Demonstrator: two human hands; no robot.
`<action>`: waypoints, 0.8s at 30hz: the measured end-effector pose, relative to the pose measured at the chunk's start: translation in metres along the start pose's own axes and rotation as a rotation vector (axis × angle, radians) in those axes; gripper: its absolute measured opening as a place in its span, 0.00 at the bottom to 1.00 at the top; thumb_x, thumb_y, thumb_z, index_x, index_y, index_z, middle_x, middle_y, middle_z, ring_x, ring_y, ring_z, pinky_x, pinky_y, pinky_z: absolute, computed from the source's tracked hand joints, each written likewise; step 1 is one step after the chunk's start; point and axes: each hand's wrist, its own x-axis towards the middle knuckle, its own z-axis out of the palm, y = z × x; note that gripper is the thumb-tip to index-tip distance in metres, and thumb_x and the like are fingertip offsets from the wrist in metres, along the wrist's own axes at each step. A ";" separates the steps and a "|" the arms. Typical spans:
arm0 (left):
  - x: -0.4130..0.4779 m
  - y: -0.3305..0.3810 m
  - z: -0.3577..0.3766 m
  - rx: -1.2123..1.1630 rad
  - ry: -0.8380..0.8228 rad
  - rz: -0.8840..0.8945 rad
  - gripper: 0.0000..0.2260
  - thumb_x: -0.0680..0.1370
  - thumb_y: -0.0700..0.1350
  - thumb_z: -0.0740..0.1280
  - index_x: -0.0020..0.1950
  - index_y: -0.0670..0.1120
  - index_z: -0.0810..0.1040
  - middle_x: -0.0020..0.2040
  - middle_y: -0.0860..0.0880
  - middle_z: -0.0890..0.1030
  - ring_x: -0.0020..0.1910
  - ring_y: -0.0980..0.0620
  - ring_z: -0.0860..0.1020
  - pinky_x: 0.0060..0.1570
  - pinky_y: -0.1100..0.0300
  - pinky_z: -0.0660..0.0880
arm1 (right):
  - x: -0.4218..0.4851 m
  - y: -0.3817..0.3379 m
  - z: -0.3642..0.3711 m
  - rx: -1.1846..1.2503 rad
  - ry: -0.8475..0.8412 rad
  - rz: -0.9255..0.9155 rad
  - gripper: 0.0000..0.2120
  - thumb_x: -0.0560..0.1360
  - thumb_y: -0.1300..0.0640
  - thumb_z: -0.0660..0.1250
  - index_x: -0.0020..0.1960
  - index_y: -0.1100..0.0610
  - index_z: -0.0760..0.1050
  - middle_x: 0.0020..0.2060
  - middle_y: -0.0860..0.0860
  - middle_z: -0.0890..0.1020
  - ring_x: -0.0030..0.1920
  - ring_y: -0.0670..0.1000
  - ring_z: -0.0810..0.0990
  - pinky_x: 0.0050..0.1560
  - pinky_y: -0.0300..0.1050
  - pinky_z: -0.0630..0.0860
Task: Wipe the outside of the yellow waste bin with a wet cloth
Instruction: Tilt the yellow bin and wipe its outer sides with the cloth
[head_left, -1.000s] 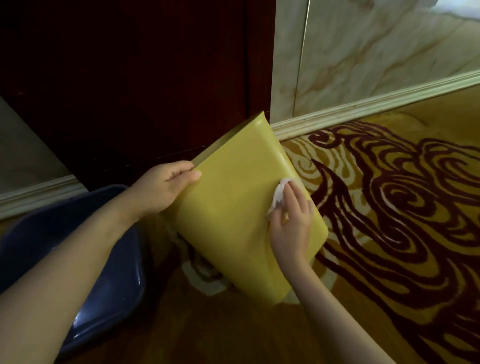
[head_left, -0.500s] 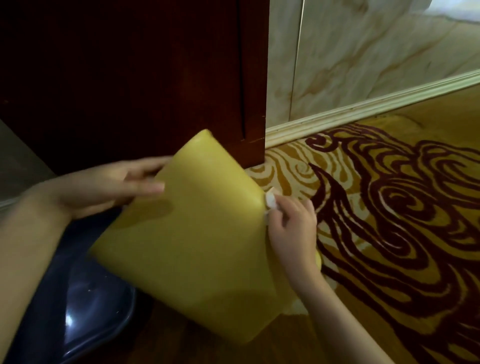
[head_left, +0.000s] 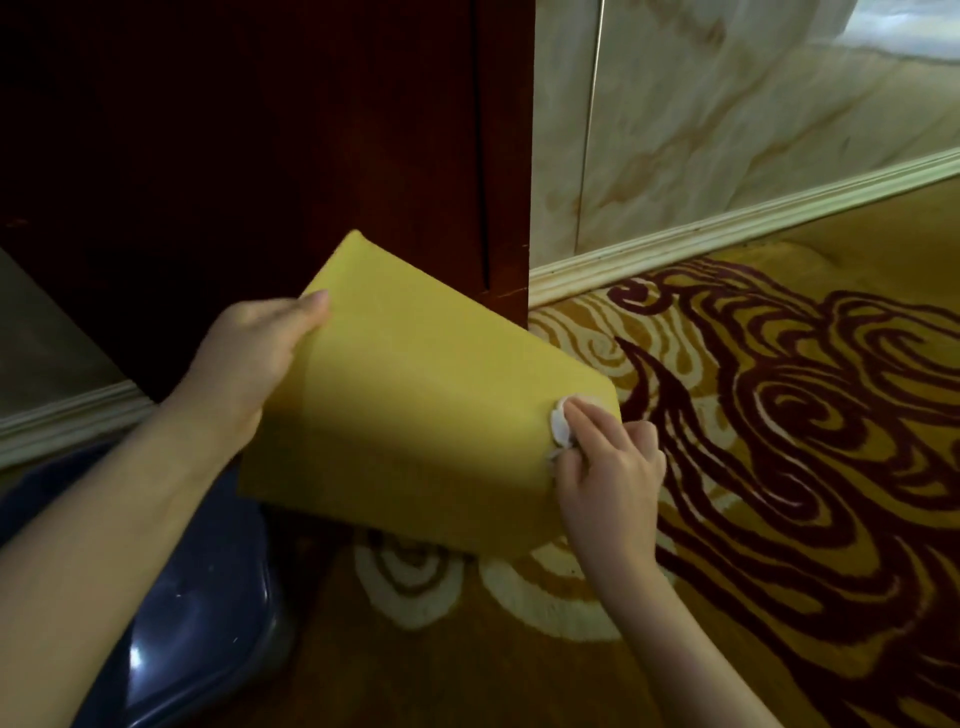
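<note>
The yellow waste bin is held tilted above the carpet, one flat side turned up toward me. My left hand grips its left edge, thumb on the upper face. My right hand holds a small white cloth and presses it against the bin's right end near the corner. Most of the cloth is hidden under my fingers. The bin's opening is out of sight.
A dark blue plastic basin sits on the floor at lower left, under my left forearm. Dark wooden furniture stands right behind the bin. A marble wall with a pale baseboard runs to the right. Patterned carpet covers the floor.
The bin has been turned in my hands, so a different flat side faces up. My left hand shifted its grip along the left edge. My right hand with the cloth stays at the bin's right end.
</note>
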 end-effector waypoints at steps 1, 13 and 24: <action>-0.003 -0.007 -0.002 -0.033 0.016 0.002 0.12 0.77 0.55 0.63 0.37 0.56 0.82 0.38 0.53 0.84 0.44 0.49 0.80 0.45 0.53 0.74 | 0.004 0.007 0.003 -0.042 -0.011 0.021 0.17 0.74 0.61 0.63 0.63 0.55 0.75 0.60 0.48 0.79 0.51 0.53 0.71 0.49 0.47 0.65; -0.018 -0.039 -0.002 -0.058 0.029 0.065 0.12 0.75 0.59 0.61 0.40 0.61 0.83 0.36 0.58 0.85 0.35 0.61 0.82 0.39 0.57 0.73 | 0.012 -0.093 0.026 0.263 0.010 -0.261 0.18 0.74 0.57 0.57 0.62 0.56 0.74 0.59 0.51 0.79 0.53 0.49 0.69 0.53 0.43 0.66; -0.017 -0.053 -0.013 -0.054 0.000 0.087 0.12 0.71 0.65 0.63 0.42 0.63 0.83 0.39 0.60 0.85 0.38 0.62 0.82 0.43 0.54 0.72 | 0.031 -0.030 0.040 0.031 -0.187 -0.076 0.20 0.77 0.59 0.57 0.68 0.51 0.68 0.67 0.46 0.71 0.58 0.55 0.67 0.54 0.49 0.64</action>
